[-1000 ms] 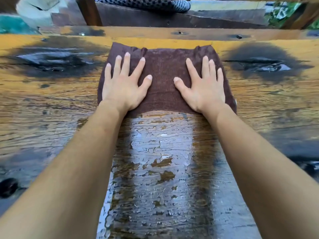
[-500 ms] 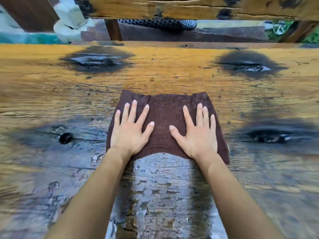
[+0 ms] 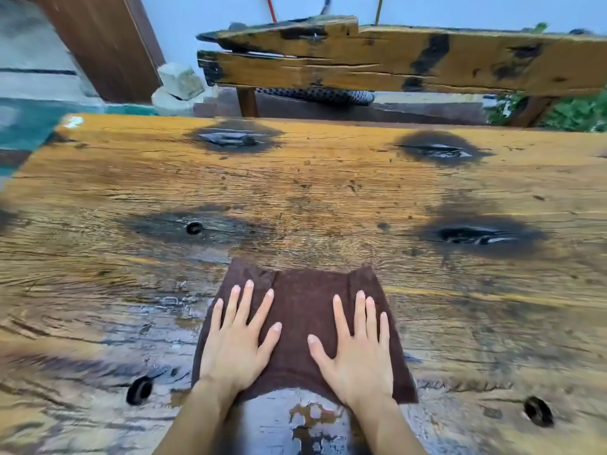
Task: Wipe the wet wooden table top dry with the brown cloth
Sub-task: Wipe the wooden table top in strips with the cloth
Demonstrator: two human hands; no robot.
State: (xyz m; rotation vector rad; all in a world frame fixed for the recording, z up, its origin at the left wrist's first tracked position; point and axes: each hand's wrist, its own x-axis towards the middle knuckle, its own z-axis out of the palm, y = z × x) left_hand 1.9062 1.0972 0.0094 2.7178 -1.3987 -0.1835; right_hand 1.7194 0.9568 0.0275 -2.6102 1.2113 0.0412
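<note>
The brown cloth (image 3: 303,303) lies spread flat on the wooden table top (image 3: 328,198), near the front middle. My left hand (image 3: 235,343) presses on its left half with fingers straight and spread. My right hand (image 3: 356,348) presses flat on its right half the same way. Shiny water (image 3: 289,421) covers the wood just in front of the cloth, between my forearms, and more wet patches (image 3: 170,307) glisten to the cloth's left. The far part of the table looks matt yellow-brown.
Dark scorched knots with holes dot the table (image 3: 466,236), (image 3: 193,228), (image 3: 139,390), (image 3: 538,412). Behind the far edge stands a wooden bench back (image 3: 394,64), with stones (image 3: 179,83) and a brown door frame (image 3: 105,44) at the back left.
Both hands have dragged the cloth from the table's far edge back toward me, across the middle of the table. The view has tilted up and shows the bench behind.
</note>
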